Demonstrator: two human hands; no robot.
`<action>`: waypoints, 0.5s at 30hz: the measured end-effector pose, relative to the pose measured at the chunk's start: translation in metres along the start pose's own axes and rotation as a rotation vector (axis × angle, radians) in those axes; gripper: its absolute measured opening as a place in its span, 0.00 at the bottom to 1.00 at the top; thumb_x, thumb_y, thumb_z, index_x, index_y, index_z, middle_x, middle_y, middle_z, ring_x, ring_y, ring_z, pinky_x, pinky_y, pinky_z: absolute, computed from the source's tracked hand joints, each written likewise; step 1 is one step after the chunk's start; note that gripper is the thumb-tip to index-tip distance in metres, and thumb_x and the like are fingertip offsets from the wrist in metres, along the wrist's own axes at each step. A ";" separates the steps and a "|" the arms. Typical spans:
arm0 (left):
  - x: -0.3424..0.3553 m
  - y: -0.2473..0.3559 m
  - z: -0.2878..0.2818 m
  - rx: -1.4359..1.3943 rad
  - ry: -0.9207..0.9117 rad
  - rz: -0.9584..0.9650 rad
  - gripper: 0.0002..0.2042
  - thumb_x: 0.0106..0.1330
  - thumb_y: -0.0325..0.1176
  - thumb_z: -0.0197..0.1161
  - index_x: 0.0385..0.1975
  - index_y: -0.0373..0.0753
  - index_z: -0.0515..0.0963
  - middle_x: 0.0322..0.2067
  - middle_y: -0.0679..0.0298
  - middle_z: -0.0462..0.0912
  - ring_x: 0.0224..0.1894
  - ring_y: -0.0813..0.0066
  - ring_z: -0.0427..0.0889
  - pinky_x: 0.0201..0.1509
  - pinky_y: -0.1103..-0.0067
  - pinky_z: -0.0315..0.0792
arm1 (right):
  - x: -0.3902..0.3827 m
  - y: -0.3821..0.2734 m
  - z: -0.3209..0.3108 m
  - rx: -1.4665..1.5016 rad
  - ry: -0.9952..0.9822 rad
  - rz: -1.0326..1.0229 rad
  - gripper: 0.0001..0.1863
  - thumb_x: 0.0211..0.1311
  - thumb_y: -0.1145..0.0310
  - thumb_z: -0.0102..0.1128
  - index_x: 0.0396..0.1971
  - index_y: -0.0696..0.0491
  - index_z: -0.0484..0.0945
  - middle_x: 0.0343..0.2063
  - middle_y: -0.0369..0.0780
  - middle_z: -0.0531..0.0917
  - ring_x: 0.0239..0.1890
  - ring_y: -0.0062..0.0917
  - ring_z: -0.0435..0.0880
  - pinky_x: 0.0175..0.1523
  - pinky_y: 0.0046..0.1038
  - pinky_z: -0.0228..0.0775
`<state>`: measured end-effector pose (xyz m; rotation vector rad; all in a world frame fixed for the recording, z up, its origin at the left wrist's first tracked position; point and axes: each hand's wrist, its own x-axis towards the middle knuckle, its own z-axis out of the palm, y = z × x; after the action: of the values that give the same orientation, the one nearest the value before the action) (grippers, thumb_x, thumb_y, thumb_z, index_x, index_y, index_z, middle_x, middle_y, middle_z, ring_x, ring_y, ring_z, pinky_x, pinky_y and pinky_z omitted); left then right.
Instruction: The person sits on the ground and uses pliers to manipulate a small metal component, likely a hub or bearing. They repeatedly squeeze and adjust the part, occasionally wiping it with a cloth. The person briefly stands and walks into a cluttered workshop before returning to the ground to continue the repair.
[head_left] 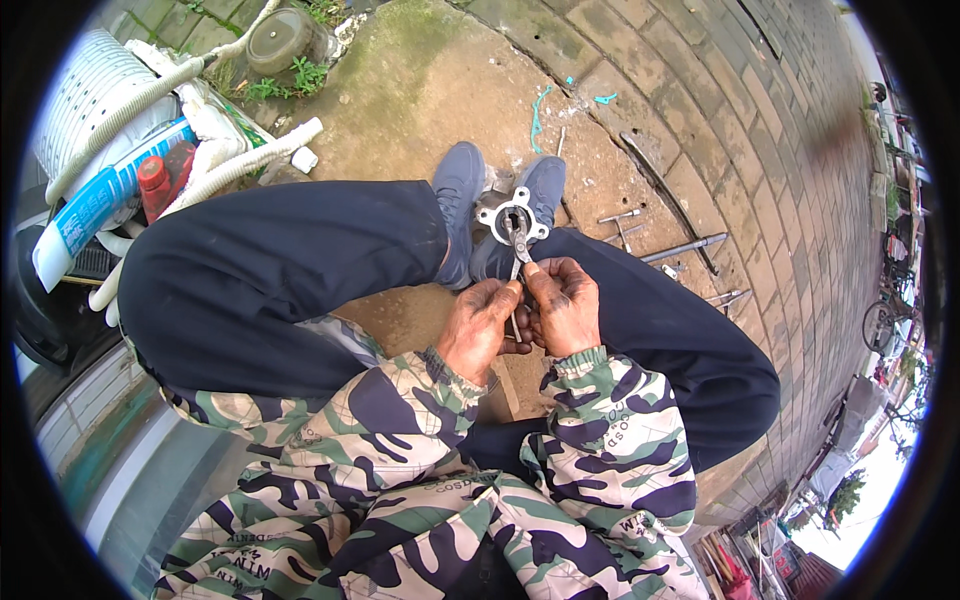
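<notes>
My left hand (474,328) and my right hand (568,308) are close together in front of me, both closed on the handles of a pair of metal pliers (521,243). The jaws point away from me into the central opening of a silver-white round metal flange (537,231) with several lugs with holes. This flange sits between my grey shoes (545,183), close against them. What the jaws grip inside the opening is too small to make out. Part of the handles is hidden by my fingers.
To the right on the concrete lie a T-handled tool (622,228), a long metal rod (684,247) and another small tool (735,297). Turquoise scraps (540,118) lie ahead. White hoses (250,160), a red bottle (154,182) and a glass jar (283,42) crowd the left.
</notes>
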<state>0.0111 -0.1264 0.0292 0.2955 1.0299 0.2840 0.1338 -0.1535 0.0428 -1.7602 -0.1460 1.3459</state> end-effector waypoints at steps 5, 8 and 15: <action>0.008 0.004 -0.001 -0.369 -0.033 -0.133 0.14 0.70 0.47 0.62 0.41 0.42 0.78 0.26 0.70 0.76 0.26 0.78 0.77 0.32 0.76 0.77 | -0.004 0.006 0.004 -0.131 0.031 -0.170 0.16 0.68 0.75 0.54 0.55 0.60 0.77 0.19 0.34 0.79 0.19 0.11 0.74 0.21 0.21 0.67; 0.013 0.000 0.000 -0.310 -0.045 -0.084 0.13 0.68 0.44 0.65 0.41 0.40 0.78 0.26 0.71 0.75 0.25 0.80 0.75 0.31 0.76 0.76 | -0.006 0.000 0.005 -0.294 0.081 -0.189 0.12 0.68 0.74 0.54 0.46 0.62 0.80 0.22 0.39 0.82 0.21 0.15 0.80 0.24 0.22 0.71; 0.008 0.012 -0.003 -0.200 -0.129 -0.089 0.12 0.66 0.38 0.68 0.32 0.37 0.74 0.25 0.66 0.74 0.25 0.78 0.77 0.27 0.78 0.76 | 0.015 -0.002 -0.015 -0.300 -0.140 -0.067 0.10 0.68 0.70 0.55 0.34 0.63 0.76 0.20 0.42 0.81 0.15 0.23 0.79 0.20 0.26 0.69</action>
<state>0.0116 -0.1122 0.0258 0.0852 0.8777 0.2813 0.1535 -0.1522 0.0334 -1.8859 -0.5034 1.4556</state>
